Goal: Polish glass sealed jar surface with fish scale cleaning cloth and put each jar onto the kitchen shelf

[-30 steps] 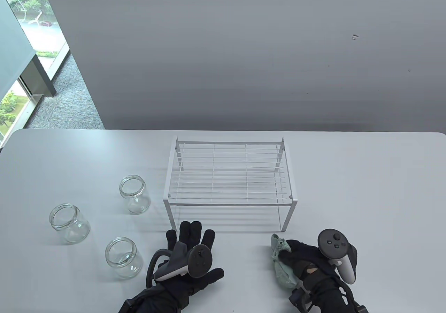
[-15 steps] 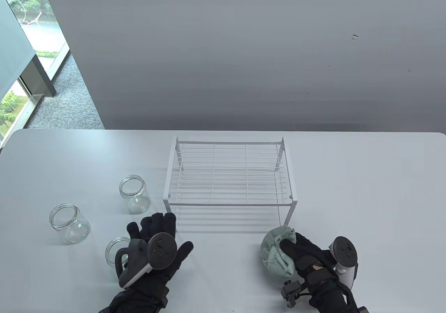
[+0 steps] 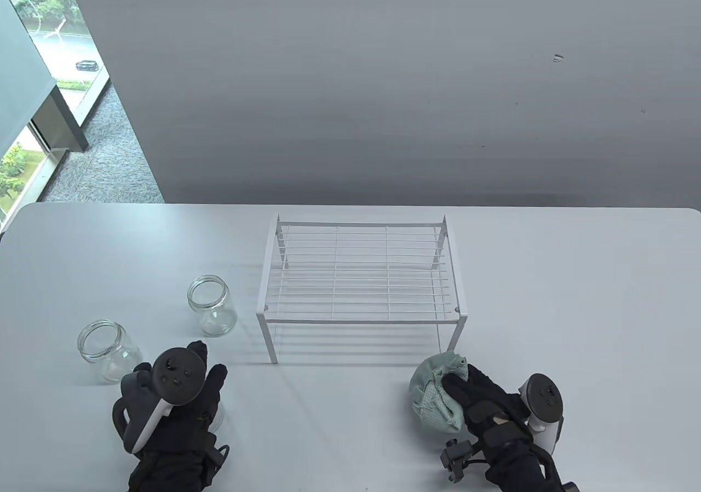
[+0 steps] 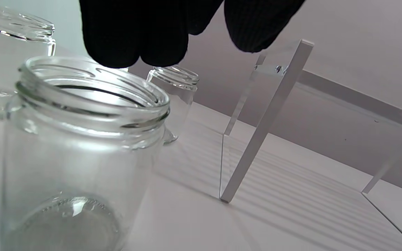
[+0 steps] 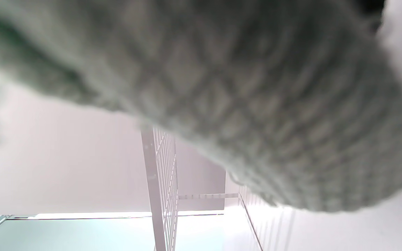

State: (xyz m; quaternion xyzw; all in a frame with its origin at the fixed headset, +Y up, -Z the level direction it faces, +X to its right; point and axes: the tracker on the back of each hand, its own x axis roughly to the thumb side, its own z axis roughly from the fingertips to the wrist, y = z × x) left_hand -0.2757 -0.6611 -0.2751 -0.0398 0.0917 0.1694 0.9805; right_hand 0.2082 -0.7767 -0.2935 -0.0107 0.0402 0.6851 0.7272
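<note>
Firmly, the right hand (image 3: 482,404) grips the bunched cloth (image 3: 432,399), while the left hand (image 3: 181,404) hovers over the near jar (image 4: 79,153).

Right fingers curl into the pale green cloth, which sits on the table (image 3: 575,295) just in front of the shelf's right front leg; in the right wrist view the cloth (image 5: 222,97) fills most of the picture, blurred. Left fingertips (image 4: 138,38) hang just above the near jar's open rim, and whether they touch the glass I cannot tell; nothing is clasped. From above, that hand covers the jar almost wholly. Two more jars stand open and upright: one (image 3: 107,351) to the left, another (image 3: 212,305) farther back, near the white wire shelf (image 3: 361,273), which stands mid-table.
</note>
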